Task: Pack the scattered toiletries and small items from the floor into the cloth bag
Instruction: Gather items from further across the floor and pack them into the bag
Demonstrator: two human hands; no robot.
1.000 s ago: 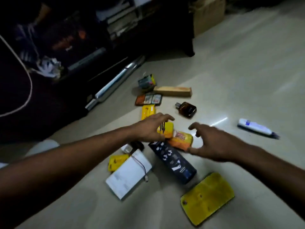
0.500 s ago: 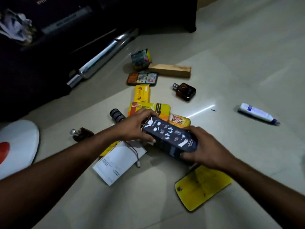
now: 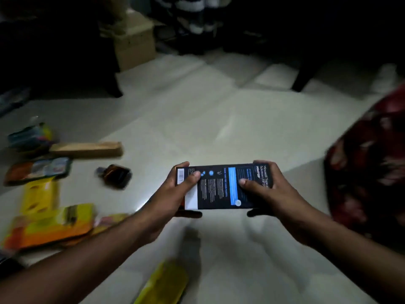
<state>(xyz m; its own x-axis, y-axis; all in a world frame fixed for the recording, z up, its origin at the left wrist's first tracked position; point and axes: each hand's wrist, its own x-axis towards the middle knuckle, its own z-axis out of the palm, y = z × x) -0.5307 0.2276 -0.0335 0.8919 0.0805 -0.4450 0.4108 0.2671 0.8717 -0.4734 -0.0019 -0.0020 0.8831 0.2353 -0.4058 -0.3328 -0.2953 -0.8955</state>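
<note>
I hold a dark printed box (image 3: 219, 187) flat above the pale floor, its text side up. My left hand (image 3: 175, 194) grips its left end with the thumb on top. My right hand (image 3: 267, 189) grips its right end the same way. At the right edge lies the dark red flowered cloth bag (image 3: 368, 172), a little beyond my right hand. On the floor at left lie a brown glass bottle (image 3: 116, 176), a long wooden-coloured box (image 3: 87, 149), a flat tin (image 3: 37, 171), and yellow and orange packets (image 3: 50, 224).
A yellow flat pouch (image 3: 166, 284) lies on the floor near the bottom, below my hands. A cardboard box (image 3: 133, 40) and dark furniture stand at the back. A dark furniture leg (image 3: 304, 73) stands at back right. Pale tiled floor (image 3: 219, 128) stretches ahead of my hands.
Both hands lifted the dark box off the floor and carried it to the right. The view swung right, so the scattered items now sit at the left and the cloth bag came into sight.
</note>
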